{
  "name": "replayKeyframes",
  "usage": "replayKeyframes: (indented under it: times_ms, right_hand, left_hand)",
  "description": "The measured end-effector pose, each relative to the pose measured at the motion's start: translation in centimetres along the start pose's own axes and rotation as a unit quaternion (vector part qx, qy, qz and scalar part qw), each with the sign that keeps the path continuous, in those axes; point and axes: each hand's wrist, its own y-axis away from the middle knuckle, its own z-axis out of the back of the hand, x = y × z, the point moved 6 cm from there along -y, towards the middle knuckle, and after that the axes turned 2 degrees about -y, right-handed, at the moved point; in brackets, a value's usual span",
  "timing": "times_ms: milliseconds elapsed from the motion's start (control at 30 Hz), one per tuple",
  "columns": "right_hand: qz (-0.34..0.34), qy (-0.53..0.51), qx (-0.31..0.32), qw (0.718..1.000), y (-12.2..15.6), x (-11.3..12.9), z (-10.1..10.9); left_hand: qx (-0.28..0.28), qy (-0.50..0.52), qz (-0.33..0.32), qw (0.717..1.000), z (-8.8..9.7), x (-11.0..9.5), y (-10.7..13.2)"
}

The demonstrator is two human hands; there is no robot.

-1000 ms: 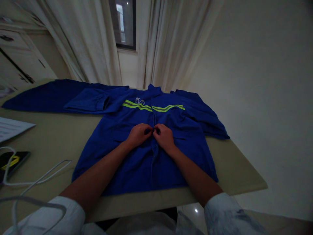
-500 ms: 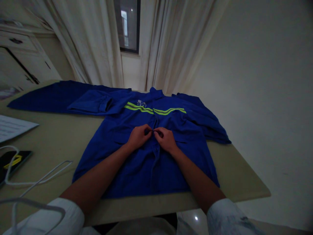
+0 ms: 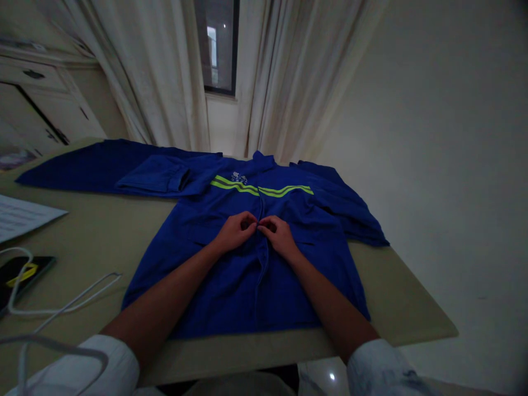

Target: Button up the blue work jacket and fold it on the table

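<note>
A blue work jacket [image 3: 206, 212] with a yellow-green striped band across the chest lies front side up, collar at the far end. Both of my hands meet at its front opening, just below the band. My left hand [image 3: 236, 231] pinches the placket edge between thumb and fingers. From the other side my right hand [image 3: 280, 234] pinches the same edge, its fingertips almost touching the left ones. Whatever small part sits between the fingertips is hidden. Below the hands the placket runs down in a wavy fold to the hem.
The jacket rests on a beige-covered table [image 3: 412, 308]. More dark blue cloth [image 3: 94, 165] lies at the far left. At the left are a printed sheet [image 3: 27, 217], a dark flat object [image 3: 39, 269] with a yellow mark, and a white cable [image 3: 61, 311]. Curtains [image 3: 160, 71] hang behind.
Both hands keep their pinch at the same spot on the placket, with only slight finger movement. The whole view has shifted a little, so everything sits slightly lower.
</note>
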Motion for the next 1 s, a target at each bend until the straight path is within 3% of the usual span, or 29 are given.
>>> replayKeyframes:
  times_ms: [133,400,833,1000]
  right_hand:
    - [0.036,0.032,-0.004,0.999,0.2,0.7,0.0]
    - [0.031,0.043,-0.012,0.999,0.4,0.9,0.1]
    - [0.036,0.051,-0.021,0.998,0.6,1.0,0.6]
    - [0.093,0.102,-0.03,0.99,0.9,2.2,0.5]
  left_hand:
    - [0.014,0.067,0.034,0.997,-0.3,1.1,-0.4]
    - [0.036,0.148,0.071,0.986,-0.3,2.1,-0.9]
    - [0.039,0.156,0.073,0.984,-0.4,2.4,-1.0]
    - [0.032,0.151,0.056,0.986,-0.4,2.3,-1.2]
